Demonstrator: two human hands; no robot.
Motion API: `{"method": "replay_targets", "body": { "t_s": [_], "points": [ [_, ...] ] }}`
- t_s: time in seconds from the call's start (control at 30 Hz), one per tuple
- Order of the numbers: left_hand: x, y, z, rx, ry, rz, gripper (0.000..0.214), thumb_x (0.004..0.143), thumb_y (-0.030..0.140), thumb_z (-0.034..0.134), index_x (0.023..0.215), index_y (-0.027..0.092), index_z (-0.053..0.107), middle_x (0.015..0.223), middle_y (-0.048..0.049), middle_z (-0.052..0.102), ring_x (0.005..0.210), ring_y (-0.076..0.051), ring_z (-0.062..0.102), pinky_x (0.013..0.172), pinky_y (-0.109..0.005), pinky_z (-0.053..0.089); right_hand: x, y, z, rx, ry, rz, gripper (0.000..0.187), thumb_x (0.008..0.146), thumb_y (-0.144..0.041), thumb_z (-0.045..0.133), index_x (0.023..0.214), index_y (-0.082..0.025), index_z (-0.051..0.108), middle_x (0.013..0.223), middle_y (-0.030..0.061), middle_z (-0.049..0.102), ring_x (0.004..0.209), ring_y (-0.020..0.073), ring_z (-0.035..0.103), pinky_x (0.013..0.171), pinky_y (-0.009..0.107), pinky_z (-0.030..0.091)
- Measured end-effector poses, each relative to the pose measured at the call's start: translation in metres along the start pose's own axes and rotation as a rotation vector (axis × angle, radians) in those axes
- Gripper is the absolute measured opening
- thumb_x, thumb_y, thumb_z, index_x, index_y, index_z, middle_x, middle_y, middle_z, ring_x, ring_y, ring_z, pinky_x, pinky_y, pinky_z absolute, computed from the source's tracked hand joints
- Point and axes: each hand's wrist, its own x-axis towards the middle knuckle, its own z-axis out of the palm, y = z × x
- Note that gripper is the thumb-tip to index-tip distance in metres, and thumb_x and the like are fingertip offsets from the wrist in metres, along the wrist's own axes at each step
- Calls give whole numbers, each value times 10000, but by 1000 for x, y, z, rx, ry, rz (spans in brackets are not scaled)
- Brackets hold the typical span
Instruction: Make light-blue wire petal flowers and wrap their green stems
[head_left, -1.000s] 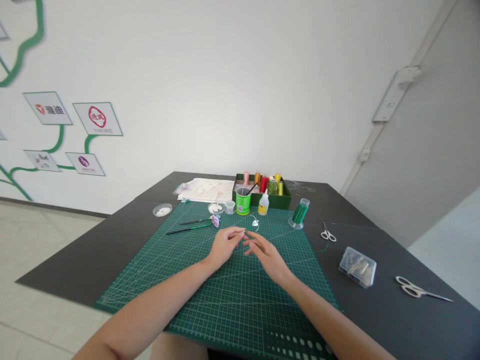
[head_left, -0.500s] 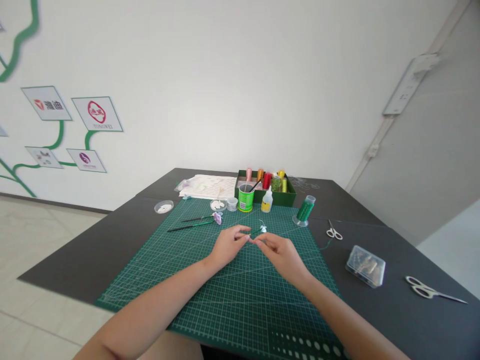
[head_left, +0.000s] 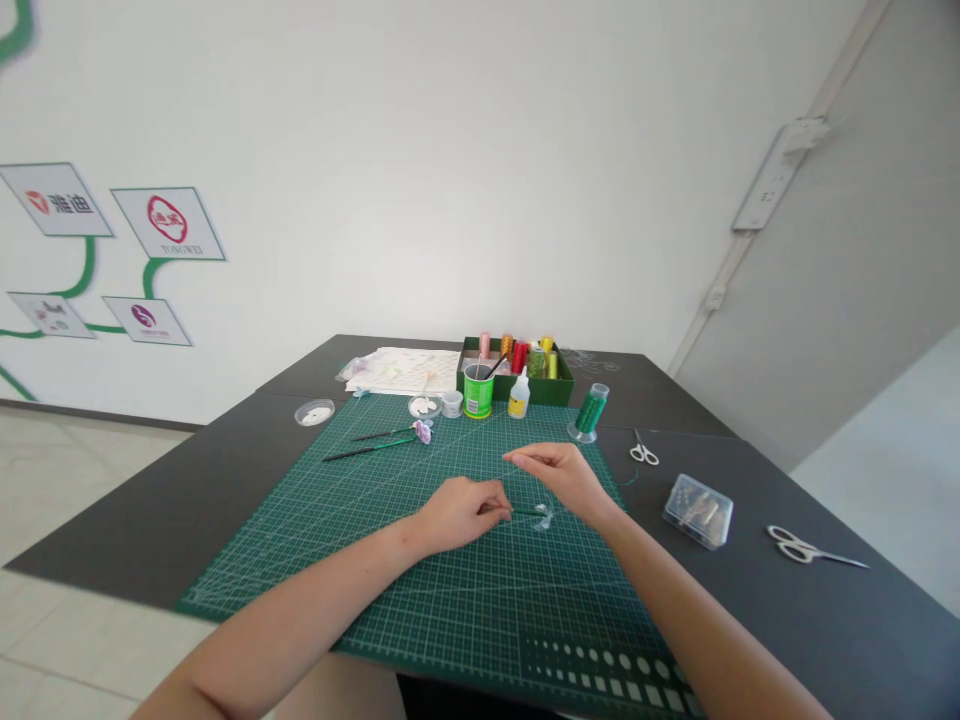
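My left hand (head_left: 461, 515), low over the green cutting mat (head_left: 435, 620), pinches a thin green stem (head_left: 524, 513). At the stem's right end is a small pale flower (head_left: 543, 516), slightly blurred. My right hand (head_left: 566, 482) is held above and to the right of the flower, its fingertips pressed together; anything between them is too fine to make out. Farther left on the mat lie two dark, thin sticks (head_left: 352, 453), with a purple flower (head_left: 423, 431) at their right ends. A spool of green thread (head_left: 591, 410) stands at the mat's far right corner.
Along the back stand a green box (head_left: 559, 389) of thread spools, a green can (head_left: 478, 393) with brushes, a glue bottle (head_left: 518, 397) and small dishes (head_left: 424, 407). To the right lie small scissors (head_left: 643, 453), a clear case (head_left: 698, 512) and larger scissors (head_left: 802, 548).
The hands have drawn apart. My left hand has come nearer with the stem and flower, while my right hand has risen away from them. The camera view has turned slightly right.
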Motion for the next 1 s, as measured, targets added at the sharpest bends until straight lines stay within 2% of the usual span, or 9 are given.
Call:
{"method": "replay_targets", "body": {
  "t_s": [0.3, 0.6, 0.8, 1.0],
  "points": [
    [-3, 8, -6, 132, 51, 43, 117, 932, 305, 619, 891, 247, 711, 858, 33, 769, 770, -160, 700, 678, -238, 423, 8, 18, -8, -42, 56, 39, 334, 823, -488, 652, 928, -221, 824, 978, 79, 793, 949, 285, 720, 848, 402, 565],
    [-2, 9, -10, -23, 8, 15, 100, 927, 215, 599, 904, 243, 693, 878, 68, 787, 781, -130, 726, 705, -215, 439, 9, 26, -11, -73, 41, 46, 363, 823, -505, 646, 951, -213, 821, 979, 86, 792, 934, 294, 717, 830, 416, 562],
    [-2, 5, -7, 19, 153, 105, 151, 933, 338, 642, 889, 220, 726, 842, 15, 765, 764, -146, 691, 680, -230, 435, 12, 38, -16, -50, -99, 88, 367, 806, -507, 671, 924, -195, 823, 1006, 100, 788, 994, 302, 710, 911, 430, 531],
    [-2, 2, -6, 6, 278, 137, 100, 916, 269, 656, 879, 225, 737, 816, 17, 758, 765, -144, 673, 688, -239, 450, 13, 44, -13, -53, -183, 119, 445, 788, -548, 677, 935, -153, 823, 963, 110, 787, 911, 280, 703, 824, 387, 533]
  ]
}}
